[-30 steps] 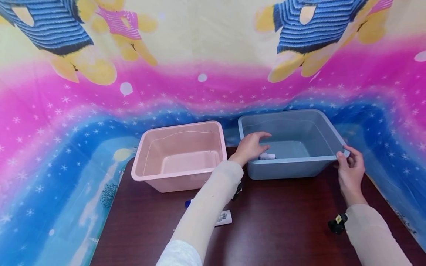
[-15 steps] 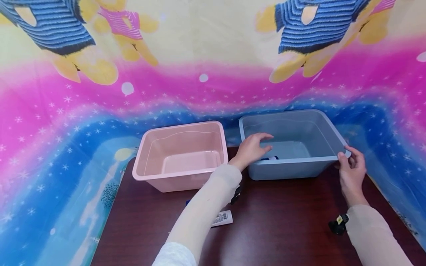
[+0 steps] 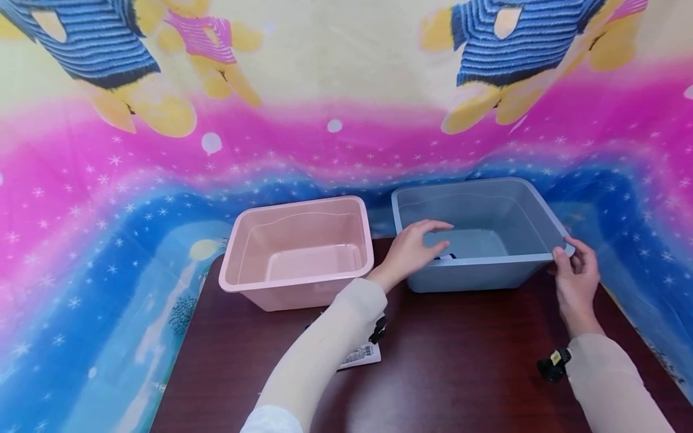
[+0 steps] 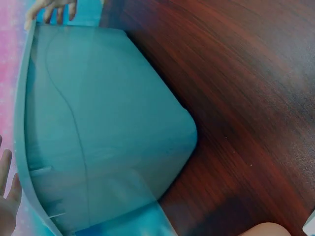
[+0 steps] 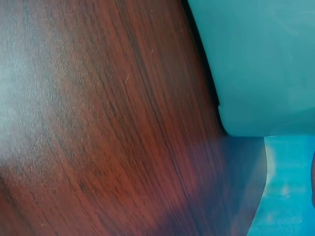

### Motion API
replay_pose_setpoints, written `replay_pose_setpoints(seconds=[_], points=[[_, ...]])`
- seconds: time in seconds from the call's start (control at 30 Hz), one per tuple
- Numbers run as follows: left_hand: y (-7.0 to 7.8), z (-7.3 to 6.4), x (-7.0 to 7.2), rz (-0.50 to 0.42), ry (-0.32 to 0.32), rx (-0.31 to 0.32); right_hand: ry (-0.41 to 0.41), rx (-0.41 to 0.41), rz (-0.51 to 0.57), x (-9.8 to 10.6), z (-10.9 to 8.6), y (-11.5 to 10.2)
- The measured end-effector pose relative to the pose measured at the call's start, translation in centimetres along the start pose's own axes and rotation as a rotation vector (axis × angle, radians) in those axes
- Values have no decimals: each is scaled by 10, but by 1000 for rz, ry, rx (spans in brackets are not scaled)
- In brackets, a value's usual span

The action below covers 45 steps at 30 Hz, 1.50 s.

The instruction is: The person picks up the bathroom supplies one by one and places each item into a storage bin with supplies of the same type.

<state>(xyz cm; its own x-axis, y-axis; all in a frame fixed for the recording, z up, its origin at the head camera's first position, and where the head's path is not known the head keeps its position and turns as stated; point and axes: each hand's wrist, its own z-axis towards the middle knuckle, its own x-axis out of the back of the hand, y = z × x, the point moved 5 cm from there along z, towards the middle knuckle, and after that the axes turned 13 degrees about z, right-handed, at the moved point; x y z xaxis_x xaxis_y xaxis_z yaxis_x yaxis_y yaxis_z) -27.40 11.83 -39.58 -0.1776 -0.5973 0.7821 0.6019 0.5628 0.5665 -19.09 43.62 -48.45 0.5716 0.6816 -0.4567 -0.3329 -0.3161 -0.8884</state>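
Observation:
My left hand (image 3: 408,248) hovers at the front left corner of a blue-grey plastic bin (image 3: 487,258), thumb and fingers apart with nothing between them. Below its thumb, a small dark blue and white item (image 3: 447,257) shows inside the bin, mostly hidden by the front rim. My right hand (image 3: 578,282) grips the rim at the front right corner, thumb in front. In the left wrist view, the bin's wall (image 4: 113,108) fills the middle, with my left hand (image 4: 7,201) at the left edge and my right hand (image 4: 59,11) at the top.
A pink bin (image 3: 303,288) stands left of the blue-grey one. On the dark wooden table (image 3: 455,361), a white packet with a barcode (image 3: 365,355) lies partly under my left forearm's line of sight. A printed cloth (image 3: 335,156) hangs behind and around the table.
The item inside the blue-grey bin has dropped or rolled, first showing a white end, now a dark blue and white bit. My left hand has shifted slightly right; the right hand keeps its grip.

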Motion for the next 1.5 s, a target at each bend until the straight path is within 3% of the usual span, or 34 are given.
replay_pose_setpoints(seconds=[0.3, 0.67, 0.87, 1.17, 1.5], points=[[14, -20, 9, 31, 11, -92, -47, -77, -5, 5, -2, -4], [16, -45, 18, 28, 27, -117, -181, -67, -47, 3, -9, -17], [8, -59, 21, -5, 21, -62, -186, -56, -100, -6, -14, -19], [-9, -81, 21, -49, 49, 18, -126, -70, -235, -15, -19, -26], [-30, -112, 17, -187, 78, 74, 6, -111, -187, -14, -39, -25]])
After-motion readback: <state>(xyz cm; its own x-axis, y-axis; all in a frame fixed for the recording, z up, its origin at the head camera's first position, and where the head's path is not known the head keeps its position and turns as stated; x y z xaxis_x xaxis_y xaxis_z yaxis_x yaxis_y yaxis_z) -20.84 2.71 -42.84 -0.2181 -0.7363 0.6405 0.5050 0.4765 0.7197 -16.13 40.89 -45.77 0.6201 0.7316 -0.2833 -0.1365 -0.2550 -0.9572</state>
